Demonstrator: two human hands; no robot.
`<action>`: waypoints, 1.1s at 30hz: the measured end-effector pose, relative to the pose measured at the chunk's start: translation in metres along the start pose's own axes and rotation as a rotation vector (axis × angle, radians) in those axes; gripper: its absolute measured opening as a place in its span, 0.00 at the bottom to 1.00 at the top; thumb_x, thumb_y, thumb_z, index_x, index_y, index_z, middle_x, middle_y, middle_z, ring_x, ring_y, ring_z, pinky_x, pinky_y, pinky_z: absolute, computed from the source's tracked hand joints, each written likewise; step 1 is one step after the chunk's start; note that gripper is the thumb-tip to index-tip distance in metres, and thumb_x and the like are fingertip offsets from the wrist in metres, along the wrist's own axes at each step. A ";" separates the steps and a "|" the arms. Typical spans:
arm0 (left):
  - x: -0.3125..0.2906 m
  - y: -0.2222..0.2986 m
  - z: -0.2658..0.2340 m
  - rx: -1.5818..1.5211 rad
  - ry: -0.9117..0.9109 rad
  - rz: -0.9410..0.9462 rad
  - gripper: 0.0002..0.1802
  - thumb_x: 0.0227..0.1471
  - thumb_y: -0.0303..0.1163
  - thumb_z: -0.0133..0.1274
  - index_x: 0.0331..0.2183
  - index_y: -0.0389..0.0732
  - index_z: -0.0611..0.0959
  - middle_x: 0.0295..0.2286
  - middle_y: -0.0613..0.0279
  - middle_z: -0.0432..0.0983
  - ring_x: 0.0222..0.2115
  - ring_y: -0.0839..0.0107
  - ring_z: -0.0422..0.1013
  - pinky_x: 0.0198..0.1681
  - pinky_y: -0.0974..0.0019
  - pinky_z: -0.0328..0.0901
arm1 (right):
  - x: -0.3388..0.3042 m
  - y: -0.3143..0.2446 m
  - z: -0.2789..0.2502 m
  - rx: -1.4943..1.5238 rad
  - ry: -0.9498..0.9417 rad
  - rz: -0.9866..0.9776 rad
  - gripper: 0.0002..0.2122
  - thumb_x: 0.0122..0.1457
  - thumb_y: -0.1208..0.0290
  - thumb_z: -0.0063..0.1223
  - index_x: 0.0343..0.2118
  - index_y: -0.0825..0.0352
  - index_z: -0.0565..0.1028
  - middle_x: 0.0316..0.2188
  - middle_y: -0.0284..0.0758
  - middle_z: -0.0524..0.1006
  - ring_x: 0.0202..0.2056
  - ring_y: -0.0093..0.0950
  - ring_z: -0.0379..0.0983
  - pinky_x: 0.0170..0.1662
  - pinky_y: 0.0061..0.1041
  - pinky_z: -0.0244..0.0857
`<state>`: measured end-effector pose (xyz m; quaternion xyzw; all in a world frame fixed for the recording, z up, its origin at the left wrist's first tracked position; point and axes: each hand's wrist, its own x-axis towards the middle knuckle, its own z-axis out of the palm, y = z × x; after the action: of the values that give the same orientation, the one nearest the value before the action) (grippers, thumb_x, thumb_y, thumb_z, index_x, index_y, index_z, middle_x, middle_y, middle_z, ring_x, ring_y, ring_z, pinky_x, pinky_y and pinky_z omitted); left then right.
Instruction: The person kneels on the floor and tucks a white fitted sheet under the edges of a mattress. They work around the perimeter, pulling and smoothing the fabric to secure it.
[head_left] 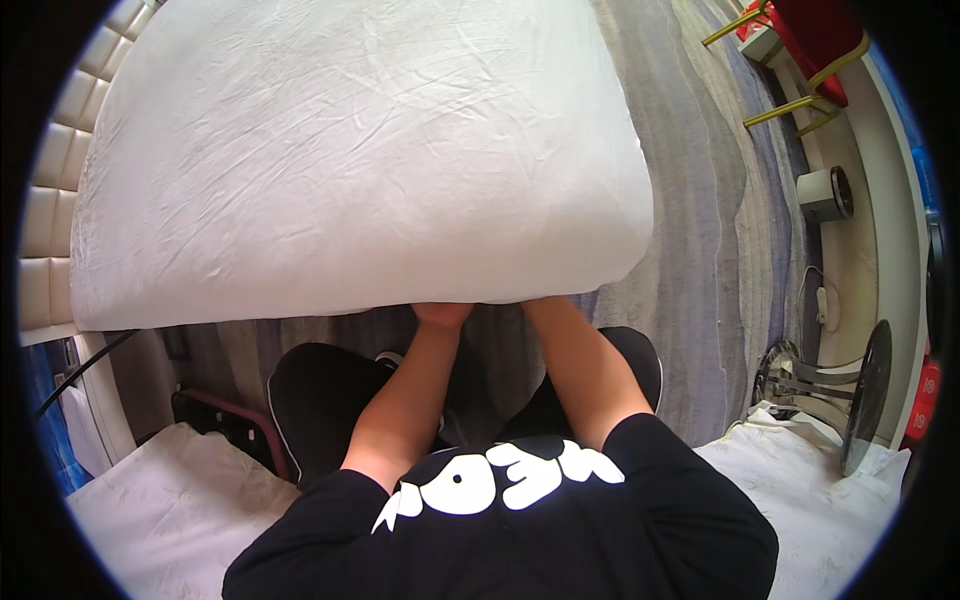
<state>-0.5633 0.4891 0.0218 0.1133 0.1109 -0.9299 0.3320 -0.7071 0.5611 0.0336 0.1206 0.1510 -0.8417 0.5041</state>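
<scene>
A mattress in a wrinkled white sheet point(380, 170) fills the upper middle of the view, its near edge in front of my knees. Both forearms reach forward to that edge. The back of my left hand point(443, 313) shows just below it, with the fingers hidden under the mattress. To its right, my right hand point(545, 303) passes beneath the same edge and only the wrist part shows. Whether the fingers grip the sheet or the mattress, I cannot tell.
A padded cream headboard point(75, 160) runs along the left. Striped grey carpet point(690, 250) lies on the right, with a red chair on gold legs point(820, 50) beyond. A round glass-topped table point(868, 395) lies tipped at the right. White bedding point(190, 500) lies on both sides behind me.
</scene>
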 end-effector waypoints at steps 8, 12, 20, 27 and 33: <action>0.003 -0.006 -0.008 -0.156 -0.030 -0.008 0.33 0.58 0.56 0.37 0.57 0.44 0.68 0.55 0.59 0.65 0.57 0.56 0.58 0.61 0.49 0.52 | -0.053 0.004 0.006 0.099 -0.077 -0.040 0.24 0.61 0.50 0.40 0.54 0.60 0.68 0.52 0.34 0.70 0.53 0.34 0.65 0.55 0.38 0.61; 0.007 -0.011 -0.007 -0.059 -0.037 0.014 0.34 0.58 0.57 0.38 0.57 0.44 0.68 0.56 0.58 0.64 0.57 0.55 0.58 0.60 0.48 0.52 | -0.066 0.001 0.027 0.067 0.075 -0.196 0.25 0.60 0.47 0.40 0.55 0.59 0.66 0.52 0.31 0.69 0.54 0.34 0.64 0.54 0.42 0.61; 0.001 -0.012 0.011 0.159 0.197 0.097 0.32 0.57 0.57 0.37 0.55 0.46 0.70 0.53 0.60 0.67 0.54 0.58 0.62 0.58 0.52 0.56 | -0.062 -0.002 0.049 0.108 0.260 -0.240 0.25 0.58 0.47 0.41 0.53 0.57 0.68 0.50 0.30 0.71 0.52 0.34 0.67 0.53 0.41 0.63; -0.022 -0.023 0.020 0.329 0.400 0.172 0.26 0.59 0.52 0.37 0.52 0.48 0.73 0.48 0.64 0.72 0.48 0.62 0.68 0.53 0.54 0.64 | -0.056 -0.003 0.027 0.053 0.156 -0.276 0.26 0.59 0.48 0.42 0.56 0.59 0.65 0.51 0.32 0.70 0.53 0.34 0.66 0.54 0.42 0.63; -0.010 -0.008 0.019 0.322 0.557 0.313 0.21 0.60 0.47 0.38 0.48 0.48 0.75 0.45 0.66 0.73 0.46 0.63 0.70 0.49 0.55 0.67 | -0.063 -0.009 0.027 -0.315 0.570 -0.376 0.21 0.62 0.56 0.42 0.53 0.62 0.67 0.47 0.33 0.73 0.48 0.31 0.70 0.48 0.34 0.67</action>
<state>-0.5634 0.4959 0.0443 0.4290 0.0304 -0.8068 0.4052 -0.6873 0.6062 0.0819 0.2413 0.4327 -0.8186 0.2907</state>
